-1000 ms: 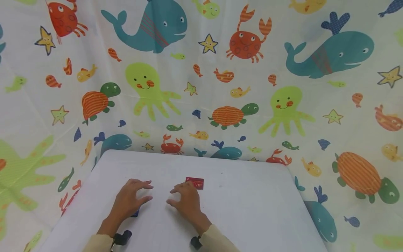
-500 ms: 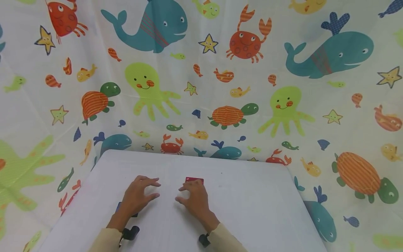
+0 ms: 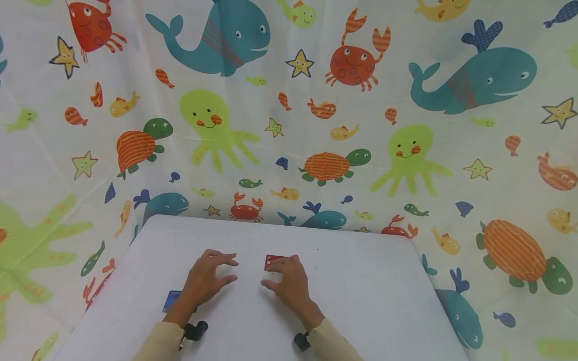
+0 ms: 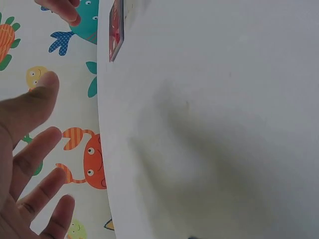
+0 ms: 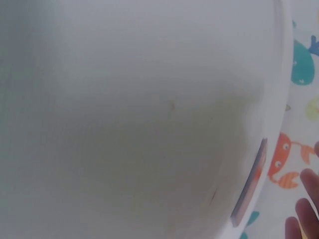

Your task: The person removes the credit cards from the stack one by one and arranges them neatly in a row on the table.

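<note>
My left hand [image 3: 205,276] hovers over the left middle of the table, thumb and fingers apart and loosely bent, nothing between them. A blue card [image 3: 170,302] lies flat beneath my left wrist, which hides part of it. Opposite, my right hand [image 3: 291,281] is held the same way, with a gap between thumb and fingers. Just behind its fingers lies a red card [image 3: 273,260], partly covered from the head view. That red card shows nearly edge-on in the left wrist view, and again as a thin slab [image 5: 249,184] in the right wrist view.
The white table [image 3: 361,291] has rounded far corners. Behind it hangs a curtain [image 3: 280,145] printed with sea animals. Small dark cameras [image 3: 196,331] are strapped to both wrists, below tan sleeves [image 3: 160,341].
Both hands have drifted right together, keeping their loose shape. More of the blue card shows beside my left wrist, while my right hand now covers the red card's right side. Both cards stay put.
</note>
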{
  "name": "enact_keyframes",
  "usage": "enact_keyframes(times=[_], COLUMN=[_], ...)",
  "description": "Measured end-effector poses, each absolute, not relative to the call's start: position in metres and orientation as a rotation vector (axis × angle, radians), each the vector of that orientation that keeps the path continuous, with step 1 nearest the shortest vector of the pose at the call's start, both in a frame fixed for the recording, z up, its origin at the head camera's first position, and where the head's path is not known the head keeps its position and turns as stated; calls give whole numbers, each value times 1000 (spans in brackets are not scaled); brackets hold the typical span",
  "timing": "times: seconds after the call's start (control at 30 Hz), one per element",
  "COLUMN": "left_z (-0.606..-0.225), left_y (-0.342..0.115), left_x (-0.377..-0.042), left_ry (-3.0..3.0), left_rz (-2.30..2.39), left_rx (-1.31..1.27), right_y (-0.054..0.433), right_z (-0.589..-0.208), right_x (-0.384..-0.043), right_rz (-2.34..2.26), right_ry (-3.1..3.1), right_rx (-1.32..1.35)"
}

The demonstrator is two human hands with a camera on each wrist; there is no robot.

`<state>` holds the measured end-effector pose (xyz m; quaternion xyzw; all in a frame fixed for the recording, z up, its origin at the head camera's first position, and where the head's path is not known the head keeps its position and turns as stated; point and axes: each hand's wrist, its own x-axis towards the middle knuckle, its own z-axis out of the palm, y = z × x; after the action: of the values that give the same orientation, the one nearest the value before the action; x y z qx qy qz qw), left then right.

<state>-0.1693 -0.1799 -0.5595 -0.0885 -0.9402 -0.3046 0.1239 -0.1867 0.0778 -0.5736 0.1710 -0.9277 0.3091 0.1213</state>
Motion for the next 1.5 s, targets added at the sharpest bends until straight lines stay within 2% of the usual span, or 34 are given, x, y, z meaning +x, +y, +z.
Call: enact_keyframes(times=[1.5], left_z=[-578], left_y=[-123], left_x=[-207], left_ry=[-2806], left_rz=[-912], left_rx=[-286], right_y=[130], right_z=[-590], right_x=[-224], right_rz=[844], right_ry=[-2852], right_rx=[361])
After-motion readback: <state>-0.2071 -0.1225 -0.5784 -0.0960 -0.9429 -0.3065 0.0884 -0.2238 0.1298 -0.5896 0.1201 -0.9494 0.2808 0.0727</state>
